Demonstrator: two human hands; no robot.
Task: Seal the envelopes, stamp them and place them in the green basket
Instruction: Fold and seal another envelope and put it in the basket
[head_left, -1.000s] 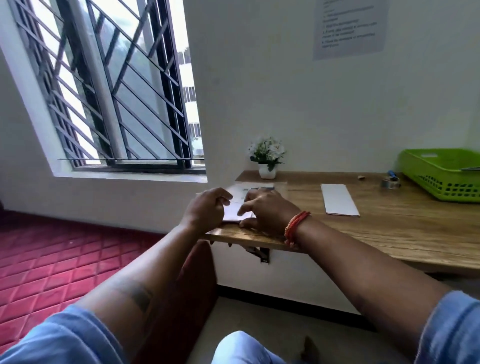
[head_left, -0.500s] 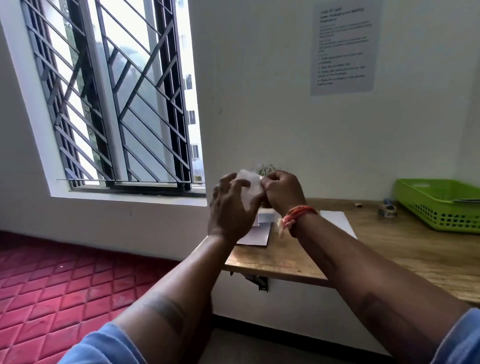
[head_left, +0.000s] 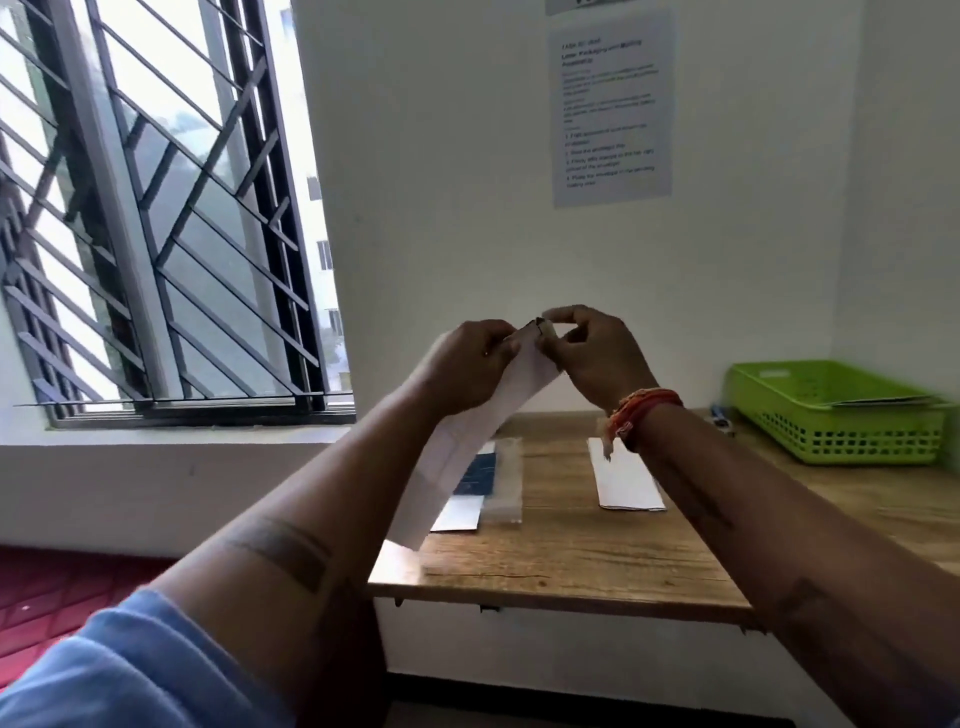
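Both hands are raised above the wooden table (head_left: 571, 561) and hold a long white envelope (head_left: 467, 447) that hangs down and to the left. My left hand (head_left: 467, 364) grips its upper end. My right hand (head_left: 597, 353) pinches the top corner next to the left fingers. A second white envelope (head_left: 626, 480) lies flat on the table under my right wrist. The green basket (head_left: 836, 410) stands at the back right with flat white paper inside.
A clear plastic sleeve (head_left: 504, 478) and a dark blue sheet on white paper (head_left: 475, 475) lie on the table behind the hanging envelope. Small items (head_left: 719, 415) sit left of the basket. A printed notice (head_left: 613, 104) hangs on the wall. A barred window (head_left: 156, 208) is at left.
Both hands have lifted an envelope off the table's left end and raised it. The envelope now hangs at full length. The camera has tilted up.
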